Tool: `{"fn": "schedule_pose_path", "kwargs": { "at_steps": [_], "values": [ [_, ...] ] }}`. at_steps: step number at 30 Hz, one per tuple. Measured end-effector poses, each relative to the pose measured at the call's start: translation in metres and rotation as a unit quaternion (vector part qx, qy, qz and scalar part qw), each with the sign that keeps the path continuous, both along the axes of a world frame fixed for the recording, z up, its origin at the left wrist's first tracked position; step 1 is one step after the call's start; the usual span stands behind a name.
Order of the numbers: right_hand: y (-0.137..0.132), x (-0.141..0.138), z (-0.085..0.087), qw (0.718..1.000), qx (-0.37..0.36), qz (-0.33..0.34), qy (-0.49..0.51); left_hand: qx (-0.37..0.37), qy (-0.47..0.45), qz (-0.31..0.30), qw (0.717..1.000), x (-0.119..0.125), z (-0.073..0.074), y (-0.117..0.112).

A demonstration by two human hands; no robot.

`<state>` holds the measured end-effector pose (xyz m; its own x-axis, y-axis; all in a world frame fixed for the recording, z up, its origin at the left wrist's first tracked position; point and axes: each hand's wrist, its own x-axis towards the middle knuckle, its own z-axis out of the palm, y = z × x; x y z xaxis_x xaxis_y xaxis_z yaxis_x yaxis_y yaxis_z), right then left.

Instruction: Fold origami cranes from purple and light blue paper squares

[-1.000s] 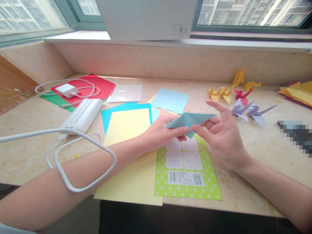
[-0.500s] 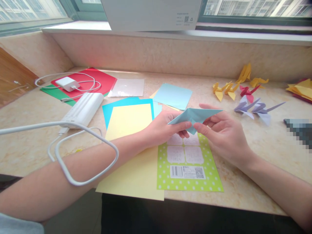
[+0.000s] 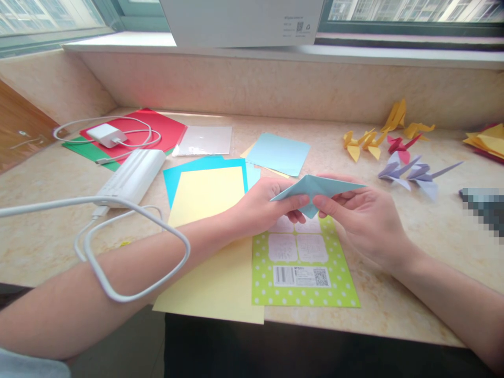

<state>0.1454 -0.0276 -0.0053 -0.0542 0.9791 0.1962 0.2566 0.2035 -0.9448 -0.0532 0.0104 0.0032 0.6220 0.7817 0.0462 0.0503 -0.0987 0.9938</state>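
Observation:
A folded light-blue sheet of origami paper (image 3: 309, 189) is held up between both hands above the counter. My left hand (image 3: 271, 202) pinches its left part, thumb in front and fingers behind. My right hand (image 3: 354, 210) grips the right part the same way, its thumb close to the left thumb near the middle. The paper has a raised peak at the top, a point below and a long corner reaching right. Beneath the hands lies a green dotted paper packet (image 3: 307, 294) with a barcode label. Pale yellow sheets (image 3: 212, 189) lie under my left forearm.
Folded paper cranes (image 3: 399, 147) in yellow, red and lilac stand at the back right. Light-blue squares (image 3: 279, 155) lie behind my hands. A white power bank (image 3: 134, 176) sits left, its cable (image 3: 187, 252) looping over my left forearm. A blurred dark object (image 3: 486, 210) lies at right.
My right hand has shifted slightly right and down, its fingers now closer around the paper. The paper's right corner sits a little lower and further right. My left hand stays nearly still.

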Motion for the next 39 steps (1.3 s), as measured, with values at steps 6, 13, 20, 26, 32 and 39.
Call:
{"fn": "schedule_pose_path", "kwargs": {
  "at_steps": [6,13,20,26,32,39],
  "values": [
    [0.002,-0.002,0.003,0.998,-0.021,0.003,0.056,-0.009,-0.013,-0.003,1.000,-0.001,-0.003,0.000],
    [0.002,0.001,0.001,0.996,-0.049,0.018,0.068,-0.005,-0.012,-0.010,1.000,-0.002,-0.004,0.000],
    [0.001,0.002,0.002,0.995,-0.064,0.062,0.048,0.006,0.017,-0.020,1.000,-0.002,0.002,0.000],
    [-0.001,0.005,0.002,0.995,-0.072,0.075,0.013,0.017,0.033,-0.054,0.998,-0.004,0.007,-0.001],
    [-0.003,0.009,0.003,0.995,-0.086,0.049,-0.034,0.041,0.044,-0.045,0.997,-0.003,0.006,-0.003],
    [-0.001,0.006,0.001,0.994,-0.082,0.069,0.012,0.010,-0.035,0.024,0.999,-0.001,-0.003,-0.003]
  ]
}}
